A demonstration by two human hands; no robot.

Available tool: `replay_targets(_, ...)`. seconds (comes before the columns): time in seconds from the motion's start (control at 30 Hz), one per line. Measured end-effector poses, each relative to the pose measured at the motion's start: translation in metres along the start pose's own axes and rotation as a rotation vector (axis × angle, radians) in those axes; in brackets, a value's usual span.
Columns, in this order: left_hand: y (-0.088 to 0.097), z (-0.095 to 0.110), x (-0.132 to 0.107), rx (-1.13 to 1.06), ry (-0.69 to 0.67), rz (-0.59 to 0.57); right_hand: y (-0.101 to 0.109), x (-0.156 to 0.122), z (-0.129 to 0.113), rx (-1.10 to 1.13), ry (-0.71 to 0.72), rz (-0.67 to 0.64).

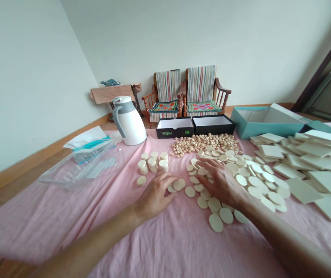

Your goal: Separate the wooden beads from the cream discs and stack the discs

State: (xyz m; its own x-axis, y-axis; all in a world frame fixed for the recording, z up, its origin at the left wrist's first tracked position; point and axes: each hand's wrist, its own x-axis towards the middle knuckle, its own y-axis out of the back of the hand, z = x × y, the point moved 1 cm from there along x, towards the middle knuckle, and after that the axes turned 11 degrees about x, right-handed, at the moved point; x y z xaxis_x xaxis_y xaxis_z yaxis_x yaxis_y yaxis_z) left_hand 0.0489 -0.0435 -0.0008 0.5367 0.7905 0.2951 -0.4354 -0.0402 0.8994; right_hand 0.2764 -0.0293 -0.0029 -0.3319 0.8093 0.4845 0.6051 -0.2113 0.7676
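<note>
My left hand [155, 195] curls with thumb and fingers around a few pale round wooden discs [179, 184], low over the cloth. My right hand [219, 179] rests over the left side of a loose heap of similar discs [254, 181], its fingers apart and touching some of them. Whether a disc lies under those fingertips is hidden. Beyond my left hand stand short stacks of discs [153, 165] in two rows. One single disc [141, 180] lies in front of them.
Small wooden beads [203, 143] lie behind the discs, before two black boxes [174, 133]. Square wooden tiles [304, 189] pile up at right near a teal box [266, 125]. A white jug [130, 123] and a clear plastic container [75, 170] are at left on pink cloth [119, 239].
</note>
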Motion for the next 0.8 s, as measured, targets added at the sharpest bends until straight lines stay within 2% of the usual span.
replay_targets(0.1,0.002,-0.003,-0.003,0.011,0.058,0.003,-0.001,0.000,0.006,0.016,-0.050,0.068)
replay_targets(0.3,0.004,-0.004,-0.004,0.020,0.064,-0.052,-0.003,-0.001,0.015,-0.002,-0.114,0.051)
replay_targets(0.5,0.007,-0.010,-0.006,0.067,0.153,-0.054,-0.003,-0.002,0.017,-0.025,-0.139,0.030)
replay_targets(0.8,0.017,-0.013,-0.005,0.006,-0.005,-0.216,-0.006,-0.002,0.022,-0.017,-0.113,0.038)
